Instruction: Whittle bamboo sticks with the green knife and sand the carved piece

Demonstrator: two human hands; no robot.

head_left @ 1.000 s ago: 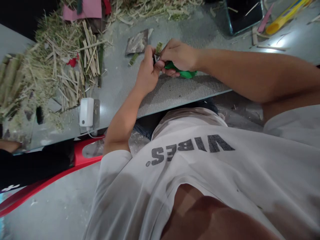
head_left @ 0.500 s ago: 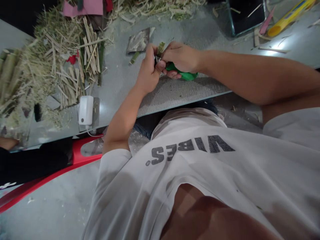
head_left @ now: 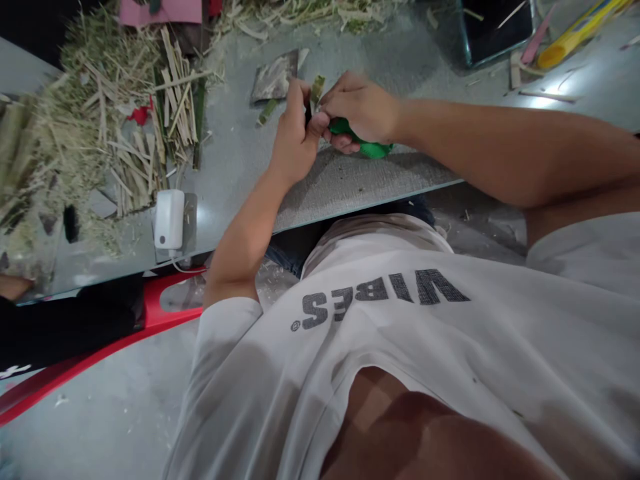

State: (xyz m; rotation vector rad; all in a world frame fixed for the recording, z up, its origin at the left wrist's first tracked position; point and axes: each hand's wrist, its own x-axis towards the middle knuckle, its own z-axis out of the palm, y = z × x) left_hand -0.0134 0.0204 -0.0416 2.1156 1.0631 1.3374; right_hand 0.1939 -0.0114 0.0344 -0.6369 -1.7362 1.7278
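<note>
My left hand point(head_left: 296, 137) and my right hand point(head_left: 364, 110) meet over the grey table point(head_left: 235, 167) near its front edge. Fingers of the left are closed round a short green-brown stem piece point(head_left: 317, 88), whose end sticks up between the hands. Under my right palm shows a green object point(head_left: 375, 149), partly covered by the fingers. My right fingertips are pinched at the stem; what they grip is too small to tell. Left of the hands lie a cut stem piece point(head_left: 267, 112) and a dark, square flat piece point(head_left: 275, 77).
Plant shavings point(head_left: 65, 140) and split sticks point(head_left: 177, 100) cover the left side. A white device point(head_left: 169, 219) with a cable lies near the front edge. At the back right are a phone point(head_left: 497, 30) and a yellow tool point(head_left: 575, 37). Someone's dark sleeve point(head_left: 65, 327) shows at left.
My right fingers have shifted slightly upward at the stem piece. The stem's end stands a little higher and further left. The view has moved slightly.
</note>
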